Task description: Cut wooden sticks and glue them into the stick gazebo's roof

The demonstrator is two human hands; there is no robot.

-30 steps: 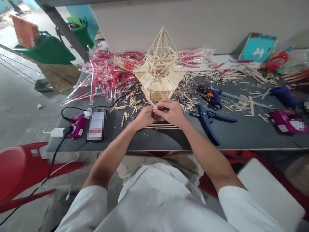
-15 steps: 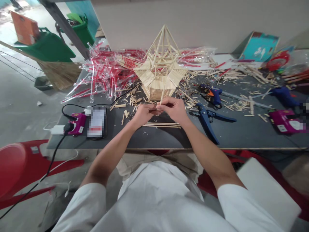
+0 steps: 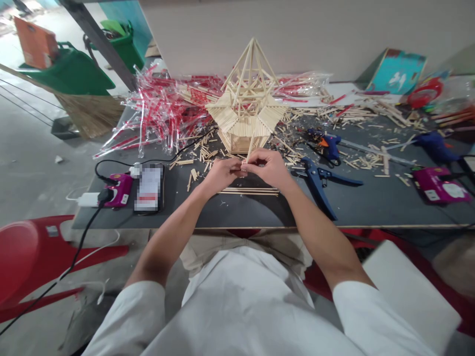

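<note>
the left hand [image 3: 221, 174] and the right hand [image 3: 267, 167] meet above the dark counter [image 3: 260, 210], fingertips touching. both hands pinch one thin wooden stick [image 3: 251, 146] between them. the stick points up and away, toward the little stick house [image 3: 248, 110] that stands just behind the hands. the house has a pointed roof frame made of sticks.

a few long sticks [image 3: 249, 190] lie flat on the counter right under the hands. small cut stick bits [image 3: 202, 153] are scattered around the house. a blue cutter [image 3: 319, 185] lies near the right hand. a blue glue gun [image 3: 329, 146] lies farther back. a phone [image 3: 149, 188] and a purple plug box [image 3: 118, 189] sit to the left. red and clear wrappers [image 3: 163, 111] are piled behind them.
</note>
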